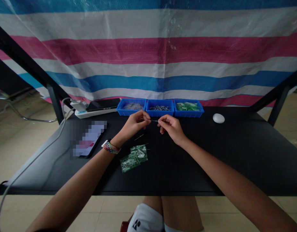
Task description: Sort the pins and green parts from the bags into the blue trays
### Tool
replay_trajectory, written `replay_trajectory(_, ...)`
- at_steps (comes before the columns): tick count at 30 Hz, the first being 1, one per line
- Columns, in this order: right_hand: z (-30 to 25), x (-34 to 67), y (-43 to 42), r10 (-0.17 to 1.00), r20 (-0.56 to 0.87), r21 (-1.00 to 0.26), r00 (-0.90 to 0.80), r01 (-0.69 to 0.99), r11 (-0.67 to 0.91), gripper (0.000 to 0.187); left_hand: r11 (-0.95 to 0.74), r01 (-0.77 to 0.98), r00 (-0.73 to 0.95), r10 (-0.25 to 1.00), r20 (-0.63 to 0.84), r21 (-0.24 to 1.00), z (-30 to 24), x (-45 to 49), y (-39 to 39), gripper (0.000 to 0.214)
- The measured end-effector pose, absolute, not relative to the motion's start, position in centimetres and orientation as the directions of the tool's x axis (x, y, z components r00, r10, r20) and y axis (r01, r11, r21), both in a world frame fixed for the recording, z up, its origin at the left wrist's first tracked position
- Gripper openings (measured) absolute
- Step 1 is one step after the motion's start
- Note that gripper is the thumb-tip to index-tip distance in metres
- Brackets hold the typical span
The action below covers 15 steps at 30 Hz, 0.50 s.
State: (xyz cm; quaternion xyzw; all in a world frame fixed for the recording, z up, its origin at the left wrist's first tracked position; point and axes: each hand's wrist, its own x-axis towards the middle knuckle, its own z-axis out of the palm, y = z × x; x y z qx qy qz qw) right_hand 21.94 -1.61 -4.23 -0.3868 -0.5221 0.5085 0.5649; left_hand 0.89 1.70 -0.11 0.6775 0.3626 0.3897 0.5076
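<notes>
Between my two hands, above the dark table, a thin metal blind rivet [154,120] lies level. The fingertips of my left hand [138,121] pinch one end of it, and those of my right hand [171,125] grip the other end. Below my left hand a loose rivet [139,137] rests on the table. Closer to me, two small green-printed clear bags [130,162] with several rivets inside overlap each other. Just beyond my hands stands the middle blue bin [160,113], heaped with loose rivets.
A left blue bin [130,112] holds clear plastic bags; a right blue bin [189,114] holds green ones. A phone [91,141] lies left, near a power strip [97,112] with a cable and dark device. A white rounded object [218,118] sits right. Striped sheeting [138,51] hangs behind.
</notes>
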Motion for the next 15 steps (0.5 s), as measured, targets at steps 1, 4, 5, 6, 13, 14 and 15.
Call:
replay_trajectory(1, -4.19, 21.93, -1.63, 0.978, 0.198, -0.967, -0.06, -0.173, 0.186, 0.035, -0.204, 0.119, 0.44, 0.888, 0.132, 0.972, -0.14, 0.81, 1.74, 0.027)
replay_trajectory(4, -4.03, 21.9, -1.69, 0.976, 0.209, -0.966, -0.055, -0.167, 0.197, 0.037, -0.176, 0.19, 0.453, 0.888, 0.073, 0.966, -0.17, 0.66, 1.79, 0.029)
replay_trajectory(5, -3.97, 21.88, -1.72, 0.975, 0.215, -0.965, -0.052, -0.162, 0.204, 0.037, -0.177, 0.205, 0.457, 0.887, 0.066, 0.963, -0.15, 0.66, 1.78, 0.031)
replay_trajectory(6, -3.92, 21.86, -1.75, 0.974, 0.221, -0.965, -0.047, -0.156, 0.211, 0.038, -0.181, 0.213, 0.458, 0.887, 0.065, 0.96, -0.12, 0.69, 1.74, 0.033)
replay_trajectory(13, -3.88, 21.83, -1.82, 0.971, 0.235, -0.963, -0.041, -0.144, 0.227, 0.034, -0.191, 0.188, 0.461, 0.884, 0.085, 0.963, 0.14, 0.88, 1.45, 0.026)
replay_trajectory(14, -3.93, 21.87, -1.79, 0.972, 0.232, -0.963, -0.037, -0.148, 0.224, 0.033, -0.194, 0.184, 0.461, 0.883, 0.09, 0.964, 0.15, 0.88, 1.43, 0.025)
replay_trajectory(15, -3.98, 21.91, -1.76, 0.973, 0.226, -0.963, -0.033, -0.155, 0.219, 0.033, -0.198, 0.178, 0.462, 0.881, 0.096, 0.964, 0.16, 0.88, 1.42, 0.024)
